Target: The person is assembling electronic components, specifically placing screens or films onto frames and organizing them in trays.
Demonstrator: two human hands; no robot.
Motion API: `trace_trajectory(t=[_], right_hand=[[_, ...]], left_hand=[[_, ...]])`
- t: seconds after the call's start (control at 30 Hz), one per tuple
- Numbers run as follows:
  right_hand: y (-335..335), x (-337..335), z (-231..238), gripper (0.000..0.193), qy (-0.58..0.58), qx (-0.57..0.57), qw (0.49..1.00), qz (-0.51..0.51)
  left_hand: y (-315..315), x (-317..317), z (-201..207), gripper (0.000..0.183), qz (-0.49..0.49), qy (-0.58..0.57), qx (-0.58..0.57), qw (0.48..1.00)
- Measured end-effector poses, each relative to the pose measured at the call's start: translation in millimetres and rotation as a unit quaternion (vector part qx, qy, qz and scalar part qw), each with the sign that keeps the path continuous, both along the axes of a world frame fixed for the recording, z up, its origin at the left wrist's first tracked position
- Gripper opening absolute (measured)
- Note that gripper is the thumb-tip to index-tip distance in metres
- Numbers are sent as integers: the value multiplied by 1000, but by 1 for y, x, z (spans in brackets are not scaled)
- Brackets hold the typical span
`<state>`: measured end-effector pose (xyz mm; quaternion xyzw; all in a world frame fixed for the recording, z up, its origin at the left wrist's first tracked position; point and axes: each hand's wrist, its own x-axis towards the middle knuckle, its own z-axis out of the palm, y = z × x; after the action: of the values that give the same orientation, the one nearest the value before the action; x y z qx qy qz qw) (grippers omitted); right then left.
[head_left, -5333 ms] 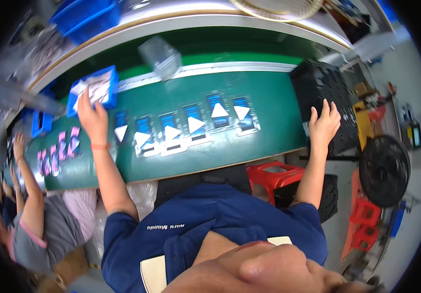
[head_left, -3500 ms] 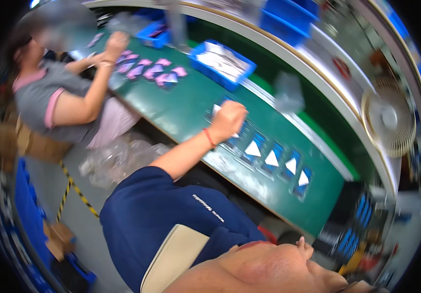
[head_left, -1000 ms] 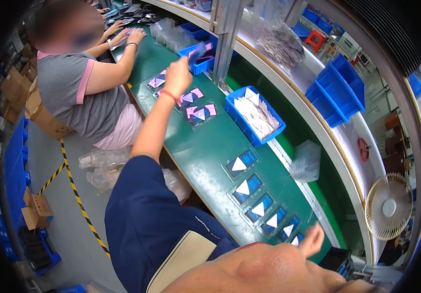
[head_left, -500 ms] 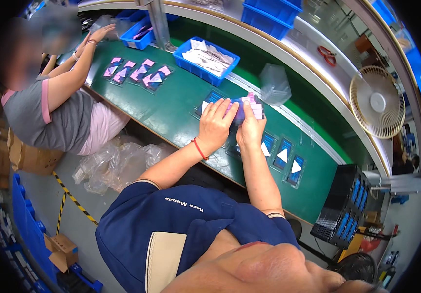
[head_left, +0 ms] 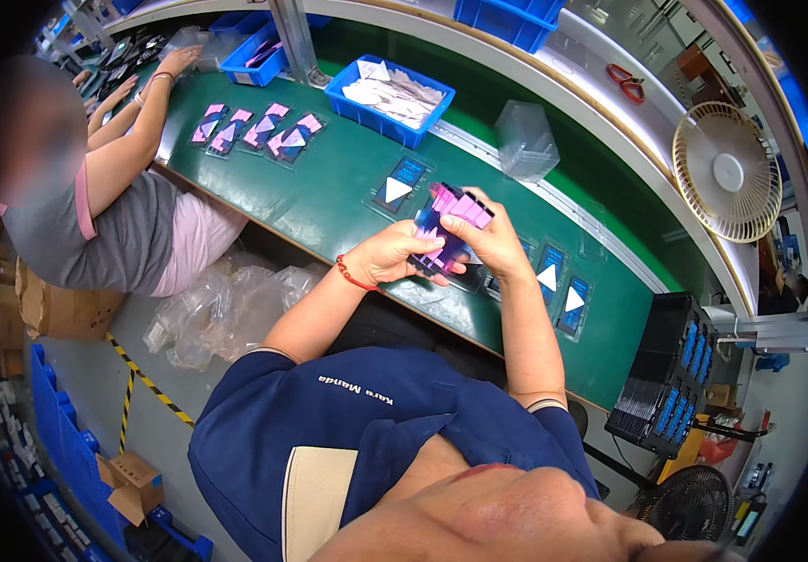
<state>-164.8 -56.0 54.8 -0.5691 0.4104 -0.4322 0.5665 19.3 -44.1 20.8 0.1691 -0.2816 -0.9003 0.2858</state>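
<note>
A stack of flat pink and dark, card-like pieces (head_left: 461,205) is held up over the near part of the green table, between my two hands. My left hand (head_left: 395,255) closes on its lower left side, thumb on top. From the right, my right hand (head_left: 490,239) grips the same stack, its thumb lying across the pink face. Just beyond my hands lies a clear tray with a dark blue panel and a white triangle (head_left: 398,190). Similar trays lie right of my right forearm, one with a white triangle (head_left: 548,278). My hands partly hide others.
A blue bin of white slips (head_left: 390,98) stands at the table's back, with a clear plastic box (head_left: 527,142) to its right. Pink-topped trays (head_left: 294,139) lie left, near a co-worker's arm (head_left: 146,122). Black stacked trays (head_left: 657,375) stand right; a fan (head_left: 727,178) is beyond.
My hands have drawn the stack back toward me and tilted it. My left hand has slid from on top to its near left side, uncovering the tray beyond.
</note>
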Motion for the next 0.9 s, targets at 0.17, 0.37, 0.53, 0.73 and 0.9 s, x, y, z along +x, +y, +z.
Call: trace_trajectory(t=[0.17, 0.37, 0.53, 0.73, 0.9], right_hand=[[-13, 10, -8, 46, 54, -15, 995, -80], [-28, 27, -18, 34, 94, -15, 994, -45], [-58, 38, -42, 25, 186, -55, 980, -49], [-86, 59, -32, 30, 402, -147, 901, -67], [-90, 62, -47, 35, 531, -238, 805, -116]], left_hand=[[9, 9, -2, 35, 119, -66, 2, 991], [12, 32, -10, 35, 188, -8, 41, 981], [20, 58, -28, 33, 317, -25, 53, 947], [25, 88, -30, 29, 427, -98, 21, 899], [26, 86, -25, 25, 442, -115, 3, 890]])
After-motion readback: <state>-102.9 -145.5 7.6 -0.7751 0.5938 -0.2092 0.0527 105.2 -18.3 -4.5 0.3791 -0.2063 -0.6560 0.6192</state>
